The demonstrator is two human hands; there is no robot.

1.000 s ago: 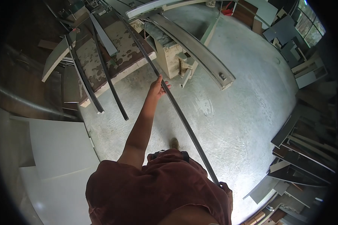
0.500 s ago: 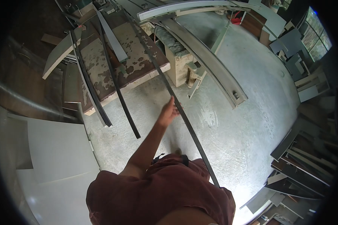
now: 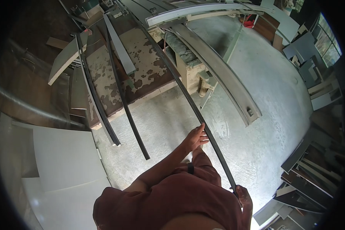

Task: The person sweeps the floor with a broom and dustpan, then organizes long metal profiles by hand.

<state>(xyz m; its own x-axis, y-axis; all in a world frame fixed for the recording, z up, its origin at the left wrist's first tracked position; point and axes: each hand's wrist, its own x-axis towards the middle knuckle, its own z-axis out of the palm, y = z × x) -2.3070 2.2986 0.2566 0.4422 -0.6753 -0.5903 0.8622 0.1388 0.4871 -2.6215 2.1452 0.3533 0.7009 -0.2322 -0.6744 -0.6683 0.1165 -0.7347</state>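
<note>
A long dark strip (image 3: 188,97) runs from the bench at the top down to the lower right, past my body. My left hand (image 3: 196,137) rests against its left side partway along, thumb up beside the strip and fingers beneath it. Near the strip's lower end, my right hand (image 3: 242,194) is wrapped round it. Two more dark strips, one with a pale edge (image 3: 96,96) and one thinner (image 3: 127,109), lie on the worn table (image 3: 145,57) with their ends jutting over its edge.
A pale grey strip (image 3: 119,46) lies on the table. A wide metal rail (image 3: 218,69) sticks out from the machine at the top. White panels (image 3: 65,153) stand at the left. Boards and offcuts (image 3: 314,176) are piled at the right.
My right hand has come into view on the strip's lower end. My left hand has moved down and right along the strip. The camera view has shifted slightly.
</note>
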